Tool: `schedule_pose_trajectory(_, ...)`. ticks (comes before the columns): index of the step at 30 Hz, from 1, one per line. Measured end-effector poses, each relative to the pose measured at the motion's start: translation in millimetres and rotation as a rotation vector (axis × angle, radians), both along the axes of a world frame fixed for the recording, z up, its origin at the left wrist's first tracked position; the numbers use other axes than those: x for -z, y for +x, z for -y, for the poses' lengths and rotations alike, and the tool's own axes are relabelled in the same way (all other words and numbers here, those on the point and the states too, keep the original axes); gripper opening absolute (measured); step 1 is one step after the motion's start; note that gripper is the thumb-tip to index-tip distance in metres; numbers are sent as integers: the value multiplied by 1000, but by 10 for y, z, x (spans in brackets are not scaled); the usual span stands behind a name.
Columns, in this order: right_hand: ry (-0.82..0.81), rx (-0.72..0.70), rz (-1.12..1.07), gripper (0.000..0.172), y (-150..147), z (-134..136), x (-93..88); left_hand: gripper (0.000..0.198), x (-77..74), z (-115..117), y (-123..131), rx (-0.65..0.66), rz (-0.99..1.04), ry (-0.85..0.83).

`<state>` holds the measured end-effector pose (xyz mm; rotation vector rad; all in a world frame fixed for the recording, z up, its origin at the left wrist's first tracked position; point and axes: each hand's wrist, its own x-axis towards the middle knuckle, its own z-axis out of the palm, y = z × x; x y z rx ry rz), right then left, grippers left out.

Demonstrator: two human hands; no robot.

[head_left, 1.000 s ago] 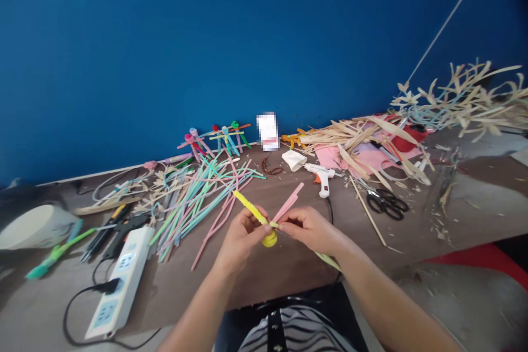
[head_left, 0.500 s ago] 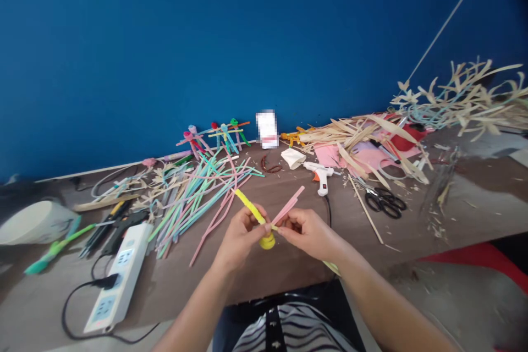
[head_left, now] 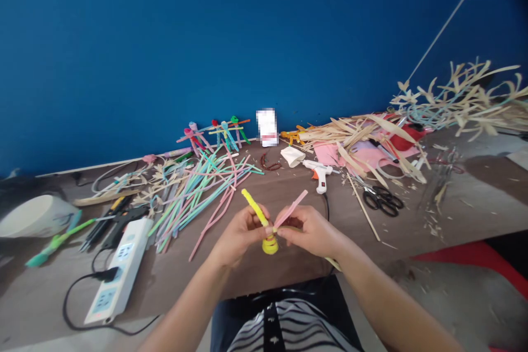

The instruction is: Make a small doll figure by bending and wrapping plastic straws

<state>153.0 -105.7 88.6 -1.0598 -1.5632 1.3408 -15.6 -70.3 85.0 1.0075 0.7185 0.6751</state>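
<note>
My left hand (head_left: 241, 232) pinches a yellow fuzzy stem piece (head_left: 256, 207) that slants up and left and ends below in a coiled, rounded yellow part (head_left: 270, 245). Close beside it, my right hand (head_left: 304, 229) has its fingers closed on pink fuzzy stems (head_left: 292, 208), which point up and right. The fingertips of both hands nearly meet at the spot where pink and yellow come together. A pale yellow-green strip (head_left: 333, 264) shows below my right wrist.
Loose pastel stems (head_left: 198, 192) lie left of my hands, beside a white power strip (head_left: 119, 269). To the right are a white glue gun (head_left: 320, 174) with its cord, black scissors (head_left: 383, 200) and pale strips (head_left: 346, 135). Small stem figures (head_left: 225, 132) stand by the blue wall.
The yellow piece has shifted slightly right and its coiled end shows more below my fingers. The pink stems look closer together, and my right hand has turned a little.
</note>
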Motion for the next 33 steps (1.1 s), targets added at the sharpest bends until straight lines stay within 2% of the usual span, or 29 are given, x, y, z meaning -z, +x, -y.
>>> schedule_pose_trajectory(8,-51,105,-64,7,-81,-29,116,22,8,22,11,-66,-81,60)
schedule_pose_trajectory(15,-106,135,-64,4,-85,-46,192,26,67,-14,74,-100,-77,-4)
schedule_pose_trajectory(22,100,111,19,7,-49,-5,138,29,82,-27,55,-9,-16,-143)
schedule_pose_trajectory(27,258,11,164,10,15,14,66,28,134,-41,39,105,16,-249)
schedule_pose_trajectory(30,282,-9,170,10,28,8,54,26,138,-33,52,123,43,-319)
schedule_pose_trajectory(33,241,44,114,10,25,-9,72,23,103,-22,67,104,65,-298)
